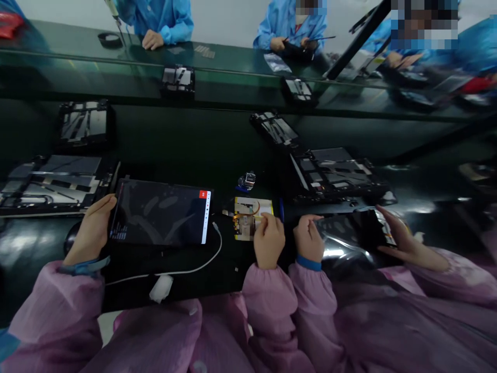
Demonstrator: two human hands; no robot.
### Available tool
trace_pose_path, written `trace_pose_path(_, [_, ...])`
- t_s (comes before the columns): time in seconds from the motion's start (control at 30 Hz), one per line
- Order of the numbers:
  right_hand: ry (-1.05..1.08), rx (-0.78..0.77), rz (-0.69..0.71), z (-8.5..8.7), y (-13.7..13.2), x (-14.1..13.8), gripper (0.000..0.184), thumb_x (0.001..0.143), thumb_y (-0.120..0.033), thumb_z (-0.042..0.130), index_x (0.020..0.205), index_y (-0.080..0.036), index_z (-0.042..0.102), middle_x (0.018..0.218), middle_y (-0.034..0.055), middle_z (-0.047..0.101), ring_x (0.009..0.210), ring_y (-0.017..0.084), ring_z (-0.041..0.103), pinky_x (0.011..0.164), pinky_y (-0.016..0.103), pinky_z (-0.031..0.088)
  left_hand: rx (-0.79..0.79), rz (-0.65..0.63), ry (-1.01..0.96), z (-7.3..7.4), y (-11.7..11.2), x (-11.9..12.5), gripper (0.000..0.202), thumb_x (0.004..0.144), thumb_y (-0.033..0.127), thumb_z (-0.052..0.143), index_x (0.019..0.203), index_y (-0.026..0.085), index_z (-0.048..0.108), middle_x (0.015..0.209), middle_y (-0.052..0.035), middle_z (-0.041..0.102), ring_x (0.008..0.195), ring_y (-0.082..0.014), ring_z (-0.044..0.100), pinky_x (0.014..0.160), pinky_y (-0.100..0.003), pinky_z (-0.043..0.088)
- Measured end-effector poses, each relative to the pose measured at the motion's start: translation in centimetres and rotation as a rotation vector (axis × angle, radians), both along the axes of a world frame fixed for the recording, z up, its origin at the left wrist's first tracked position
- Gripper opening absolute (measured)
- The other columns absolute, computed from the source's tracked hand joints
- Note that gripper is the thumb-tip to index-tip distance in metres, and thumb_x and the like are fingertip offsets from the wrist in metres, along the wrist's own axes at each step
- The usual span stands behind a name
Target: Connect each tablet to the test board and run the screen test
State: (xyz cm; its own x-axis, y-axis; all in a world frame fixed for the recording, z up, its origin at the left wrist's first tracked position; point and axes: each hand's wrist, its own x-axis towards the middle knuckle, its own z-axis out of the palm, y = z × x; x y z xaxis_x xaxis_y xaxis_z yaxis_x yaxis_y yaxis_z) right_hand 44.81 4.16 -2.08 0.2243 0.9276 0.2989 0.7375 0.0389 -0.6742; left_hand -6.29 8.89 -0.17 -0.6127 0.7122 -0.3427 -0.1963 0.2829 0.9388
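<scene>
My left hand (93, 228) grips the left edge of a tablet screen (159, 217). The screen is lit, with a white strip and a red square down its right side and small text at lower left. My right hand (269, 241) is closed, fingers curled together at the right edge of a flat yellow-edged battery pack (244, 228) with wires and orange ribbon on it. What its fingertips hold is hidden. Between screen and pack lies the plug end of a white cable (194, 269). A small clear and metallic piece (247, 180) sits behind the pack.
Stacked tablet housings with bare innards stand at left (58, 181) and right (334, 171). Close on my right, a co-worker's hands (309, 238) hold a dark glossy panel (345, 233). A crumpled white piece (161, 288) lies near the front edge. People in blue work across the bench (233, 57).
</scene>
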Motion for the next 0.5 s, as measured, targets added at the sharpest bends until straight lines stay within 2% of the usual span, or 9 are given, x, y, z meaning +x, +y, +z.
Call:
trace_pose_path(0.2, [-0.066, 0.016, -0.077, -0.2, 0.24, 0.41, 0.057, 0.093, -0.025, 0.005, 0.121, -0.019, 0.055, 0.1, 0.0181, 0.058, 0.118, 0.033, 0.047, 0.092, 0.06, 0.043, 0.044, -0.011, -0.037, 0.08, -0.05, 0.02, 0.019, 0.072, 0.008, 0.064, 0.084, 0.021, 0.071, 0.084, 0.0039, 0.069, 0.082, -0.0054, 0.062, 0.095, -0.014, 0.042])
trace_pose_path(0.5, [-0.075, 0.058, -0.068, -0.18, 0.06, 0.07, 0.059, 0.092, -0.025, 0.004, 0.123, -0.017, 0.053, 0.106, 0.0201, 0.056, 0.124, 0.034, 0.042, 0.098, 0.065, 0.037, 0.034, -0.021, -0.069, -0.41, 0.34, -0.29, 0.018, 0.073, 0.007, 0.063, 0.086, 0.018, 0.07, 0.082, 0.0026, 0.069, 0.076, -0.0061, 0.062, 0.09, -0.017, 0.045])
